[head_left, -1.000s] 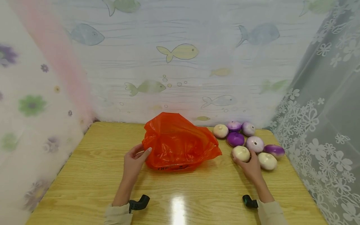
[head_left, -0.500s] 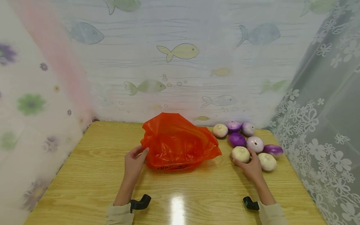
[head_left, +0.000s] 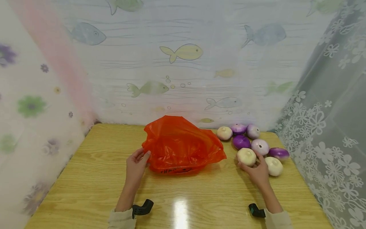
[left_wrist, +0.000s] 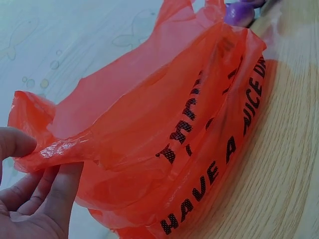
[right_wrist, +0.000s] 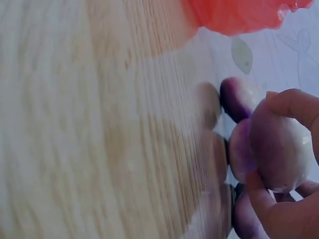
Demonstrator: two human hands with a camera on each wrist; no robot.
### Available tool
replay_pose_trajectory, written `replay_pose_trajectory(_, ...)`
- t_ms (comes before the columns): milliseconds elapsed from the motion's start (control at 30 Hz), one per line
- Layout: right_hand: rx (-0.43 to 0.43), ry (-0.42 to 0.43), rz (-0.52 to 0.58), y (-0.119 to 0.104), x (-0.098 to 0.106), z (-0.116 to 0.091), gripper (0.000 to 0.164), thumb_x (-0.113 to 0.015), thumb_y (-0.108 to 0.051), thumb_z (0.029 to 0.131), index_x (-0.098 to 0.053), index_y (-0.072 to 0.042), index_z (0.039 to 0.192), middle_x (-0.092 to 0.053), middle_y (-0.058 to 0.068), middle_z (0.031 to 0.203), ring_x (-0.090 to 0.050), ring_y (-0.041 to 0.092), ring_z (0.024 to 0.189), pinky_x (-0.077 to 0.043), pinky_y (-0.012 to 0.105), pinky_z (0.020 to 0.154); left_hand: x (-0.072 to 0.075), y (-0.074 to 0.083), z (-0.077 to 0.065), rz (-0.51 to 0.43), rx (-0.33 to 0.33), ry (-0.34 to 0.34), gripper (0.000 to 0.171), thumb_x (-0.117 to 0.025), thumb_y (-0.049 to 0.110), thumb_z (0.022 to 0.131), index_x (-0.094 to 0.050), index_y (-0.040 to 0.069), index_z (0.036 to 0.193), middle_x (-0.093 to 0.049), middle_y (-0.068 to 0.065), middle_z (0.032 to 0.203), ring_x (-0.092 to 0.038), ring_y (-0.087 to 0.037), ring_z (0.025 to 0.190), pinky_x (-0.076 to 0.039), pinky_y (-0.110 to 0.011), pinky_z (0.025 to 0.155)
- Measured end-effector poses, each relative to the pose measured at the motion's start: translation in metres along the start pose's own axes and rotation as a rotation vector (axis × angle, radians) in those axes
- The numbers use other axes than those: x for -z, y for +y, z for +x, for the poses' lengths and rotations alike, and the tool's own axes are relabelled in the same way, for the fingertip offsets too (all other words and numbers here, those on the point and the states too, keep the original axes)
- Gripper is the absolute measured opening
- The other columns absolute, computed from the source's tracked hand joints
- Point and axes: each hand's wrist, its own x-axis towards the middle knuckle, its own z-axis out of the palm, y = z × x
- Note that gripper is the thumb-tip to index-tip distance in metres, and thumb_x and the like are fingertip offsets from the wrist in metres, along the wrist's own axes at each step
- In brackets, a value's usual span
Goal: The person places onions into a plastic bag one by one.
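A red plastic bag point(head_left: 183, 146) with black lettering stands partly opened on the table. My left hand point(head_left: 136, 165) pinches its left edge; in the left wrist view the thumb lies above a fold of the bag point(left_wrist: 129, 124) and the fingers beneath it. My right hand point(head_left: 258, 171) grips a whitish turnip point(head_left: 246, 157) between thumb and fingers, at the near side of a group of turnips. Seen from the right wrist, this turnip point(right_wrist: 279, 147) overlaps the purple-and-white ones behind it. What the bag holds is hidden.
Several more turnips lie at the back right: a dark purple one point(head_left: 241, 142), a pale one point(head_left: 224, 133), and another whitish one point(head_left: 274, 166) beside the right hand. The wooden table point(head_left: 200, 197) ends at a fish-print curtain point(head_left: 183, 79).
My left hand has drawn the bag's left edge slightly to the left. The right hand keeps its grip on the whitish turnip, which has shifted only a little.
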Motion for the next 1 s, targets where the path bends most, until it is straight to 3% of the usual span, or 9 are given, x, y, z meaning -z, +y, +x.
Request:
replay_pose_trajectory(167, 0.009, 0.033, 0.1, -0.003, -0.002, -0.002, 0.091, -0.08, -0.004, 0.086, -0.027, -0.007, 0.16, -0.043, 0.022, 0.146, -0.054, -0.007, 0.092, -0.049, 0.009, 0.073, 0.001, 0.003, -0.001, 0.007, 0.003, -0.01, 0.042, -0.061, 0.021, 0.103, -0.053, 0.003, 0.141, -0.062, -0.016, 0.131, -0.065, -0.004, 0.09, -0.056, -0.018, 0.076)
replay_pose_trajectory(467, 0.095, 0.071, 0.234, -0.018, -0.007, -0.01, 0.086, -0.079, 0.01, 0.08, -0.038, -0.003, 0.155, -0.047, -0.008, 0.133, -0.055, 0.003, 0.105, -0.049, 0.008, 0.084, 0.005, 0.007, 0.001, 0.012, -0.01, -0.043, 0.041, -0.059, 0.017, 0.104, -0.052, 0.006, 0.143, -0.063, -0.014, 0.13, -0.065, -0.007, 0.093, -0.057, -0.02, 0.078)
replay_pose_trajectory(667, 0.152, 0.002, 0.323, -0.034, -0.005, -0.02, 0.085, -0.076, 0.012, 0.082, -0.036, -0.003, 0.155, -0.049, -0.008, 0.134, -0.056, 0.003, 0.112, -0.05, 0.011, 0.088, 0.007, 0.008, 0.003, 0.016, -0.008, -0.048, 0.041, -0.059, 0.017, 0.104, -0.052, 0.008, 0.144, -0.063, -0.015, 0.133, -0.066, -0.007, 0.096, -0.057, -0.02, 0.08)
replay_pose_trajectory(1000, 0.225, -0.081, 0.335, -0.057, -0.004, -0.031, 0.08, -0.076, 0.011, 0.083, -0.039, -0.002, 0.153, -0.05, -0.006, 0.136, -0.057, 0.003, 0.117, -0.051, 0.014, 0.091, 0.006, 0.009, 0.001, 0.004, -0.01, -0.049, 0.043, -0.059, 0.016, 0.104, -0.05, 0.006, 0.145, -0.064, -0.015, 0.132, -0.066, -0.006, 0.094, -0.057, -0.02, 0.079)
